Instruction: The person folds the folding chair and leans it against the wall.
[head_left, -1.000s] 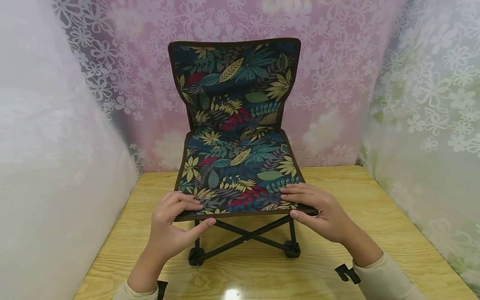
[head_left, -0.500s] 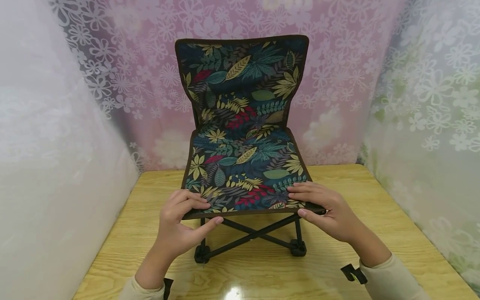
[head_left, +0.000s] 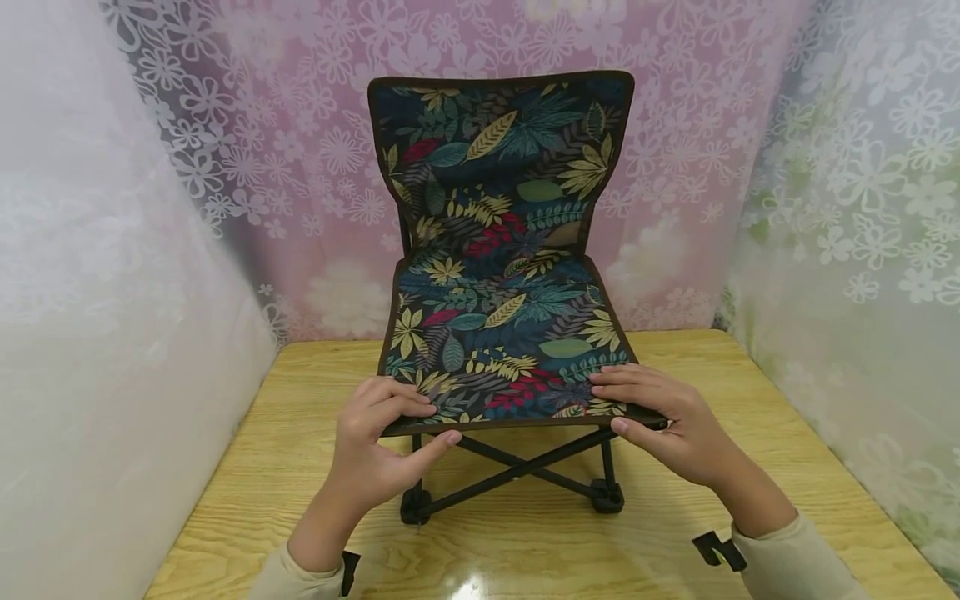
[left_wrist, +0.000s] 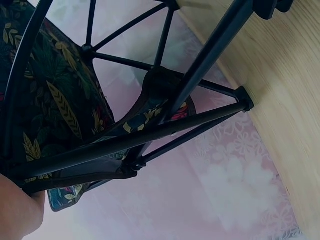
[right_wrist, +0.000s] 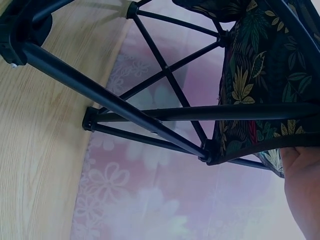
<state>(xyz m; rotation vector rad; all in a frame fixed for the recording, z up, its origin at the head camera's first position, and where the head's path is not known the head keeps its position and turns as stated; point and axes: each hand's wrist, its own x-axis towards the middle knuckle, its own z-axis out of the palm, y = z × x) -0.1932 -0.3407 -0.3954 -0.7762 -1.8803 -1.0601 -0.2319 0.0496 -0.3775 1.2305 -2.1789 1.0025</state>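
A folding chair (head_left: 510,333) with dark leaf-print fabric and a black tube frame stands unfolded on the wooden table, its backrest upright at the rear. My left hand (head_left: 378,450) grips the seat's front left corner, fingers on top and thumb along the front edge. At the front right corner my right hand (head_left: 675,425) holds the seat in the same way, its thumb at the rim. In the wrist views the seat's underside and crossed black tubes (left_wrist: 125,142) show, with only part of the left hand (left_wrist: 20,210) and right hand (right_wrist: 305,185) visible.
Beneath the chair lies the light wooden table (head_left: 300,467). A pink flowered curtain (head_left: 315,167) hangs behind it, with pale curtain walls on the left (head_left: 112,333) and right (head_left: 847,275). Dark plastic feet (head_left: 415,507) end the chair's legs.
The chair has shifted to the right in the head view, and both hands have moved along with it. Their hold on the seat corners looks the same.
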